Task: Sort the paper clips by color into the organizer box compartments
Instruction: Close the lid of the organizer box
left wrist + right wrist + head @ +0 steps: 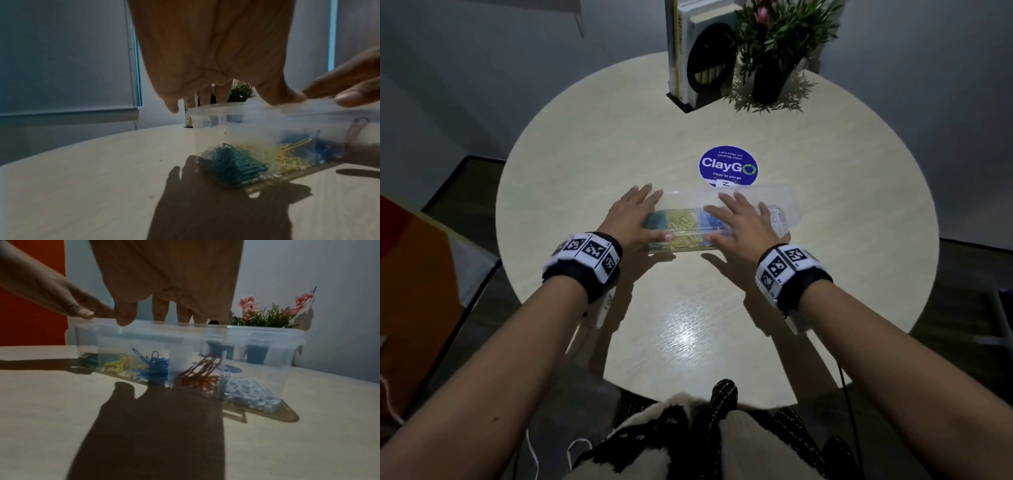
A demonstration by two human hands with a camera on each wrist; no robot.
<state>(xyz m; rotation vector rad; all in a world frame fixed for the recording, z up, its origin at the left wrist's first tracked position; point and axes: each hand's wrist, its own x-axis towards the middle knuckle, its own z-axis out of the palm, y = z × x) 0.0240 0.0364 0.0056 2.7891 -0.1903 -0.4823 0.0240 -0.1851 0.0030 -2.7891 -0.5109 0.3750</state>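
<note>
Both forearms reach out from the bottom of the head view, each wrist wrapped in a black band with black-and-white marker squares. At their ends the left hand (631, 216) and the right hand (743, 219) lie flat, fingers straight and spread, palms down on the lid of the clear organizer box (784, 219), which sits on the round pale counter (585, 164) about at its middle. Neither hand curls around anything; the left thumb and the right thumb rest along the near edge of the lid, close to each other. Through the box wall the clips show sorted by compartment: teal paper clips (230, 165) at the left end, then yellow paper clips (683, 222), blue paper clips (153, 368), red paper clips (197, 374) and white paper clips (251, 392) at the right end. Just beyond the box a round blue ClayGo sticker (727, 167) lies on the counter. At the far edge stand some books in a black bookend (709, 58), with a potted plant (780, 37) bearing pink flowers beside them.
</note>
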